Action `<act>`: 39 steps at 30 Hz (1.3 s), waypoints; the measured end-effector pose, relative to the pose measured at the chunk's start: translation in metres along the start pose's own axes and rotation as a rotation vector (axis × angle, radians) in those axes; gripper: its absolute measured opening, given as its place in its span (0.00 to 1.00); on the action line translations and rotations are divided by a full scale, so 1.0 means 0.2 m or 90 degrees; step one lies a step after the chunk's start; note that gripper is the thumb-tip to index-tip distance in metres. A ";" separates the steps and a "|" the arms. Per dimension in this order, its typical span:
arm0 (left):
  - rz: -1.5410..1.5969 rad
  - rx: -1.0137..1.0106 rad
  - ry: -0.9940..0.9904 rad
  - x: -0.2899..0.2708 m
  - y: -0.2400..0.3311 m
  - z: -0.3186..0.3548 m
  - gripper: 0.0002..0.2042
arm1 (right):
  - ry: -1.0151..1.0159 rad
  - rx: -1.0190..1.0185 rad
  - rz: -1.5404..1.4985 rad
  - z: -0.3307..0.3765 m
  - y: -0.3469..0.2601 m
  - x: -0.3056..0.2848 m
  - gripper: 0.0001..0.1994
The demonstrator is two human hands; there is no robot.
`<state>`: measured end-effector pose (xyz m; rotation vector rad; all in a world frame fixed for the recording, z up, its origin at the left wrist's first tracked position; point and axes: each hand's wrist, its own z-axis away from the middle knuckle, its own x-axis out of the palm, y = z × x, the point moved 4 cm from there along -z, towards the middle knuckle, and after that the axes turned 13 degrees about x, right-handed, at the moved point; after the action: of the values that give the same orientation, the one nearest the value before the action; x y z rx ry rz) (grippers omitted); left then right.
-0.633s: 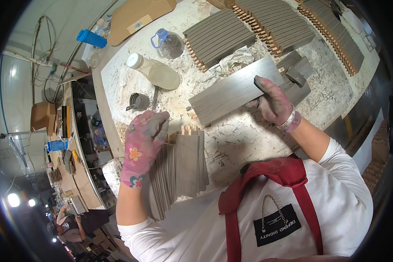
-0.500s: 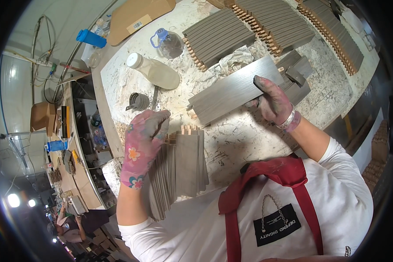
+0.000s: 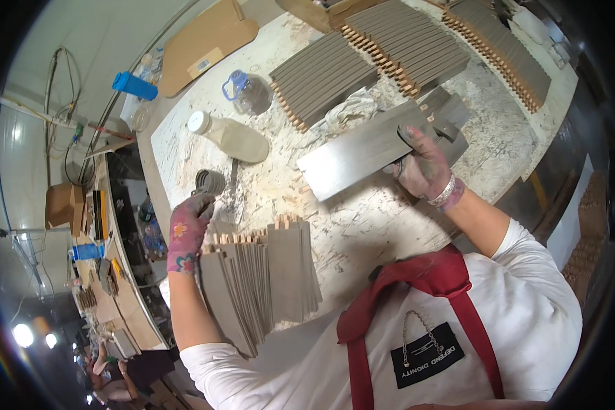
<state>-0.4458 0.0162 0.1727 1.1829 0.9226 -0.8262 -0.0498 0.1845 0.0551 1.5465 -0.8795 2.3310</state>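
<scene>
My right hand [image 3: 424, 162], in a stained pink glove, holds a flat grey board [image 3: 355, 152] tilted over the table, thumb on its upper face and fingers beneath. The board's face looks shiny, with a light wooden tab by its far right end. My left hand [image 3: 191, 217], in a flowered pink glove, is closed beside a small dark ribbed cup [image 3: 210, 182]; whatever its fingers hold is hidden. Just below that hand, a row of thin grey boards [image 3: 242, 290] with wooden tabs stands close together. Another bundle of grey boards [image 3: 290, 270] adjoins it.
Stacks of grey boards with wooden tabs [image 3: 324, 78] line the table's far side. A white-capped bottle [image 3: 236, 140] and a blue-handled clear jug [image 3: 253, 96] stand left of them. A crumpled cloth [image 3: 345, 113] and cardboard [image 3: 208, 44] lie on the stained white table [image 3: 362, 225].
My left hand has moved left and down from the board's near end, to beside the dark cup. My right hand still holds the board, now tilted slightly differently. The whole view has shifted a little.
</scene>
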 end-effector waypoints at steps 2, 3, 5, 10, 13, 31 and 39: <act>-0.052 0.004 -0.024 0.02 -0.15 -0.03 0.11 | 0.044 -0.029 -0.014 0.02 -0.02 -0.10 0.13; -0.050 -0.011 -0.036 0.03 -0.20 -0.04 0.12 | 0.061 -0.050 -0.041 0.04 -0.03 -0.13 0.14; 0.015 -0.084 -0.076 0.05 -0.29 -0.07 0.12 | 0.014 -0.046 -0.061 0.10 -0.09 -0.11 0.14; -0.042 0.028 -0.006 -0.06 -0.14 -0.06 0.13 | 0.008 -0.090 -0.120 0.20 -0.17 -0.10 0.14; -0.104 0.058 0.052 -0.19 0.04 -0.04 0.12 | 0.067 0.011 -0.161 0.26 -0.26 -0.11 0.17; 0.186 0.173 -0.049 0.37 1.31 0.07 0.15 | 0.154 -0.207 0.121 0.58 -0.68 -0.39 0.15; -0.117 0.036 0.230 1.12 0.96 -0.68 0.30 | 0.189 -0.079 0.186 0.64 -0.54 -0.34 0.16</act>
<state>-0.2035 0.1747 0.0261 1.3356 1.3265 -0.8020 0.1299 0.2070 0.0687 1.0457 -1.2109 2.5546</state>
